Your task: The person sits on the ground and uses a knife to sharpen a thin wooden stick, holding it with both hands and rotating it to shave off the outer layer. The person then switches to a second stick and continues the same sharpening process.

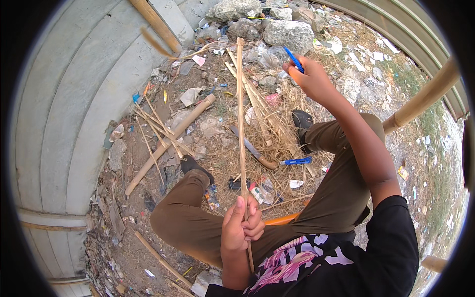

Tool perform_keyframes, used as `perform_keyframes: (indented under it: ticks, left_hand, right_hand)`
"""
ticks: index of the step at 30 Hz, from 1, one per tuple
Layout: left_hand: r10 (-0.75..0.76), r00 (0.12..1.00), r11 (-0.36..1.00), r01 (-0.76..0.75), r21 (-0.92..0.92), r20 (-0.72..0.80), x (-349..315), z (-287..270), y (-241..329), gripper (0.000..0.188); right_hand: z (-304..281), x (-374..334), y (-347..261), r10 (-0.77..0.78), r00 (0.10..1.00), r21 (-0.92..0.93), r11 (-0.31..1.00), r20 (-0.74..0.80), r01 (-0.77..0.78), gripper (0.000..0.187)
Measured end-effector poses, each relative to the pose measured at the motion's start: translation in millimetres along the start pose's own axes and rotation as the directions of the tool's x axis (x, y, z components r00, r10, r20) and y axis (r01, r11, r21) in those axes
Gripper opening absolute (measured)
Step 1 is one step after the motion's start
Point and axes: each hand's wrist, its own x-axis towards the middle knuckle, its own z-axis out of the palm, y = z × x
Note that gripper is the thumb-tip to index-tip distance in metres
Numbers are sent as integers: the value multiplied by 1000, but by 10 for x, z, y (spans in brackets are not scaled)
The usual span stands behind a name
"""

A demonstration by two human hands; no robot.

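My left hand is wrapped round the lower part of a long bamboo strip, which points away from me above my lap. Held out to the far right, my right hand is closed on a slim blue tool with a ridged edge; its exact kind does not show. Left of the strip's far end, a thin curling sliver is partly blurred. On the straw between my feet lie a machete with a wooden handle and a blue box cutter.
Bamboo slats lie ahead on the straw. A bamboo pole and thin sticks lie to the left. Pale rocks stand at the back, a grey wall on the left. Another pole slants at the right. Litter covers the ground.
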Motion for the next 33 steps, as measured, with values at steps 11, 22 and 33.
perform_keyframes:
  ticks: [11,22,33]
  left_hand:
    - [259,918,923,-144,358,-300,213,-56,-65,28]
    - [317,888,881,-145,451,-332,257,-106,-102,30]
    - [355,860,867,-157,473,-365,255,-77,-137,32]
  right_hand:
    - [971,-1257,-129,-219,896,-125,950,385,286,26]
    - [1316,-1440,30,-497,813,-287,766,304,576,28]
    - [1396,-1221,-14,-602,774,-366,687,196,627,29]
